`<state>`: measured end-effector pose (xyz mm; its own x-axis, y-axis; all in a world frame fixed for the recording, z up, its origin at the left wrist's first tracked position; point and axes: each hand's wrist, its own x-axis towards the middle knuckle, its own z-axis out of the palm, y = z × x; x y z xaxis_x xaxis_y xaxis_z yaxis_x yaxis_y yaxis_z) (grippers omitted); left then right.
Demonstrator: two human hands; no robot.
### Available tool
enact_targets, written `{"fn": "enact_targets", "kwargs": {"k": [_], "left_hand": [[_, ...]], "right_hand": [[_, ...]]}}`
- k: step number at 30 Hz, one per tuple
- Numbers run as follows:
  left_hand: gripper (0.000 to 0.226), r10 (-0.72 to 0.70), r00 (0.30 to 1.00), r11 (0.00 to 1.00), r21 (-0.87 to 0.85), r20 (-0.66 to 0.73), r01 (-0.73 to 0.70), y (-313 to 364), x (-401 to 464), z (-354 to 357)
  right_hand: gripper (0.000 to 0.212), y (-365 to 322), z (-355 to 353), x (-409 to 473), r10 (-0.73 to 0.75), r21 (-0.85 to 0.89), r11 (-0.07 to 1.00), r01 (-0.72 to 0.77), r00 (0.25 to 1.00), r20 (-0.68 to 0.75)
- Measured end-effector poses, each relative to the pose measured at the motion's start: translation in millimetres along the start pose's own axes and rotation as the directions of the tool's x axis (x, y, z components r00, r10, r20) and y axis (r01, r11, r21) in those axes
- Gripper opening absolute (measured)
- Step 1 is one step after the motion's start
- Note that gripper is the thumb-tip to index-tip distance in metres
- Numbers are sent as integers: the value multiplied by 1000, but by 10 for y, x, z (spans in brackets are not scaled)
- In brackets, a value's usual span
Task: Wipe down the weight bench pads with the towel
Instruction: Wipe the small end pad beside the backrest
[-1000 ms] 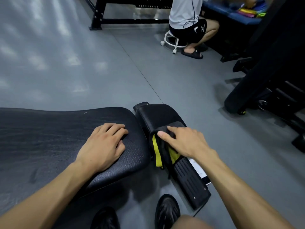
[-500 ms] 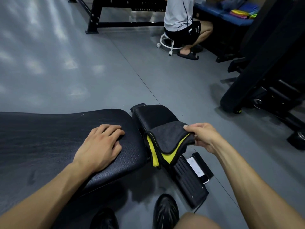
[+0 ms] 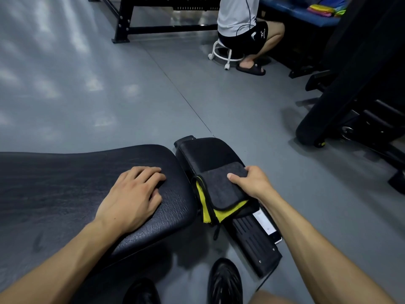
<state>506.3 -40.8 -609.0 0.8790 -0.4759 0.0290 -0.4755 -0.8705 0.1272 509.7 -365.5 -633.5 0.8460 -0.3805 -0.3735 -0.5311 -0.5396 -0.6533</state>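
Note:
A long black bench pad (image 3: 65, 183) stretches from the left to the centre. My left hand (image 3: 133, 196) rests flat on its right end, fingers slightly spread, holding nothing. Beside it sits a smaller black seat pad (image 3: 208, 152). A dark grey towel (image 3: 221, 189) with a yellow underside lies folded over the near part of this seat pad. My right hand (image 3: 252, 183) grips the towel's right edge, thumb on top and fingers curled under it.
A black slotted frame plate (image 3: 256, 246) juts out below the seat pad, with a white device beside it. My black shoes (image 3: 223, 281) are on the grey floor. A person sits on a white stool (image 3: 223, 51) far back. Black gym machines (image 3: 361, 95) stand at right.
My right hand first lay on the bunched towel, then lifted its edge, and now holds the towel spread flatter over the seat pad. The left hand has stayed in place.

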Motion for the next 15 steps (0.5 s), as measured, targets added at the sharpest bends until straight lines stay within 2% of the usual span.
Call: {"fn": "enact_targets", "kwargs": {"k": [3, 5, 6, 8, 10, 12, 15], "left_hand": [[49, 7, 1000, 1000, -5, 4, -7, -9, 6, -6], [47, 6, 1000, 1000, -12, 1, -6, -14, 13, 3], [45, 3, 1000, 1000, -13, -5, -3, -21, 16, 9], [44, 6, 1000, 1000, -9, -11, -6, -24, 28, 21], [44, 9, 1000, 1000, -4, -7, -9, -19, 29, 33], [44, 6, 1000, 1000, 3, -3, -6, -26, 30, 42], [44, 6, 1000, 1000, 6, 5, -6, -33, 29, 53]], "right_hand": [[30, 146, -67, 37, -19, 107, 994, 11, 997, 77], [28, 208, -173, 136, -66, 83, 995, 61, 996, 62], [25, 200, -213, 220, -92, 27, 995, 92, 996, 10], [25, 126, -265, 405, -166, -203, 970, 138, 978, -128], [43, 51, -199, 492, -241, -348, 923, 162, 950, -196], [74, 27, -16, 422, -232, -355, 920, 165, 960, -157], [112, 121, 311, 138, -244, -461, 868, 186, 967, -68]]}}
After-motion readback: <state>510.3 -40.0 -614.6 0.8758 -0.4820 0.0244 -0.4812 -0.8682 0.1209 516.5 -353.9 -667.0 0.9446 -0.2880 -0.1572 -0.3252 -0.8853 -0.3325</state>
